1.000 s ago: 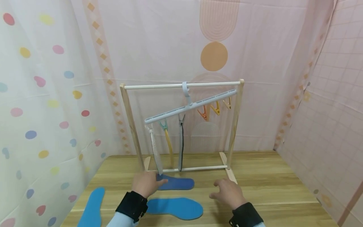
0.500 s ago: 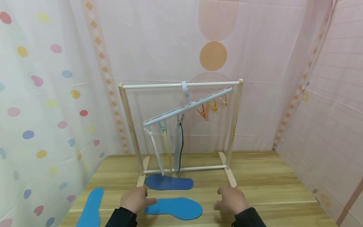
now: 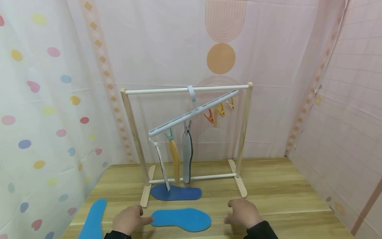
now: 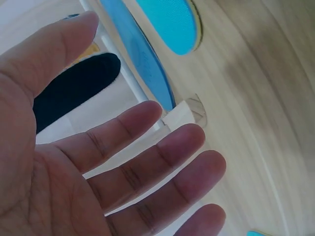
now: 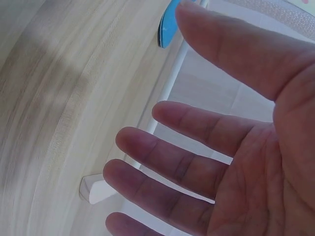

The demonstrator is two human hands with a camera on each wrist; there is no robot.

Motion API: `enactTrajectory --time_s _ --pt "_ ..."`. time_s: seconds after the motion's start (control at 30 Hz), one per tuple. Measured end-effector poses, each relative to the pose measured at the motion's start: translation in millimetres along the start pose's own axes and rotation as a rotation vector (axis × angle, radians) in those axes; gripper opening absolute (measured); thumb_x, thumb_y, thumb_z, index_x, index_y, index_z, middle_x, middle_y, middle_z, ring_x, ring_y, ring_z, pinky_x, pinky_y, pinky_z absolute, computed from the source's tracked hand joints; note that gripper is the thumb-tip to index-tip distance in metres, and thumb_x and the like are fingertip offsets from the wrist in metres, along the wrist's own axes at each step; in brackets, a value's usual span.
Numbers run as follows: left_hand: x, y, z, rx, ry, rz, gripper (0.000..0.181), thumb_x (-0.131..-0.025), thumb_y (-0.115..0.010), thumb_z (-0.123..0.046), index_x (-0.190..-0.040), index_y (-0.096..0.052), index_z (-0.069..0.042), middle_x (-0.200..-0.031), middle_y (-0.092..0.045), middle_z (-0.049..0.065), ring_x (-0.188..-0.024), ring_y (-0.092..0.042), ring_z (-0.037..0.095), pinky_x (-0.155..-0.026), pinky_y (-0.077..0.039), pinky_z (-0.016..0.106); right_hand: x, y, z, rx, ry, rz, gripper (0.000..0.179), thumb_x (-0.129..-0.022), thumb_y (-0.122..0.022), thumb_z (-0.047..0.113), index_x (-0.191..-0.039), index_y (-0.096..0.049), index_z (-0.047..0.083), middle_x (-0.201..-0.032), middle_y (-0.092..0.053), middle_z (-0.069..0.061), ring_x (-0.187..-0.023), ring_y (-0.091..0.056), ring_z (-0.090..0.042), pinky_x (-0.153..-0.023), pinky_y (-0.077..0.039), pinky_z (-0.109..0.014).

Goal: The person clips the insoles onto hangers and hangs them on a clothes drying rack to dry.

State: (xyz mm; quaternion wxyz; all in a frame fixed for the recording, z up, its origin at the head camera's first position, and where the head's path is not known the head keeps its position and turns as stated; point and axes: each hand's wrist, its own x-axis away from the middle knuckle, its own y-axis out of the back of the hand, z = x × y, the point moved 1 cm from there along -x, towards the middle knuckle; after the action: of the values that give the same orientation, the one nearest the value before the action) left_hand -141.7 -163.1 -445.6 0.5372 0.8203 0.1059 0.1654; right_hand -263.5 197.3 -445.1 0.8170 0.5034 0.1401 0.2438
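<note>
Flanking middle light-blue insole (image 3: pixel 182 219) — left hand (image 3: pixel 128 220), right hand (image 3: pixel 244 212) — fingers (image 4: pixel 181 147) spread loose.

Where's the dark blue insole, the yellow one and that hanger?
Dark blue insole (image 3: pixel 184 193): head view, middle of its upper face.
Yellow insole (image 3: pixel 175 159): head view, middle of its hanging length.
Hanger (image 3: pixel 193 113): head view, middle of its slanting bar.

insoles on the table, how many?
3: a dark blue insole by the rack's lower bar, a bright blue one nearer the camera, another left of the left hand, partly out of frame.
</note>
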Motion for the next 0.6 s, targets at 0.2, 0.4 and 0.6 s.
enactTrajectory --time_s 0.2,0.4,0.6 --pt "-3.7 -4.1 3.6 -0.025 0.025 0.033 0.056 -0.077 -0.08 -0.049 -0.096 -0.068 0.002 -0.081 -0.064 0.009 -0.07 -0.059 0.024 -0.063 -0.049 0.043 0.9 0.5 0.9 0.0 -0.004 0.028 0.047 -0.07 -0.089 0.025 -0.105 -0.071 -0.001 -0.101 -0.07 -0.016 -0.092 -0.064 -0.041 -0.078 -0.049 -0.059" --pt "-5.5 -12.5 6.8 -0.039 0.018 0.031 0.059 -0.075 -0.081 -0.051 -0.096 -0.068 0.002 -0.083 -0.066 0.01 -0.073 -0.062 0.026 -0.065 -0.05 0.046 0.6 -2.2 2.1 -0.003 -0.01 0.062 0.046 -0.071 -0.088 0.024 -0.106 -0.07 -0.001 -0.101 -0.07 -0.015 -0.093 -0.064 -0.04 -0.078 -0.049 -0.058" --pt "-3.9 -18.7 2.3 -0.055 0.001 0.03 0.056 -0.075 -0.082 -0.049 -0.096 -0.069 0.001 -0.084 -0.066 0.009 -0.073 -0.062 0.026 -0.067 -0.051 0.047 -0.9 -10.1 3.7 -0.007 0.008 0.089 0.043 -0.072 -0.087 0.024 -0.103 -0.071 0.0 -0.098 -0.07 -0.013 -0.091 -0.064 -0.037 -0.076 -0.05 -0.057"
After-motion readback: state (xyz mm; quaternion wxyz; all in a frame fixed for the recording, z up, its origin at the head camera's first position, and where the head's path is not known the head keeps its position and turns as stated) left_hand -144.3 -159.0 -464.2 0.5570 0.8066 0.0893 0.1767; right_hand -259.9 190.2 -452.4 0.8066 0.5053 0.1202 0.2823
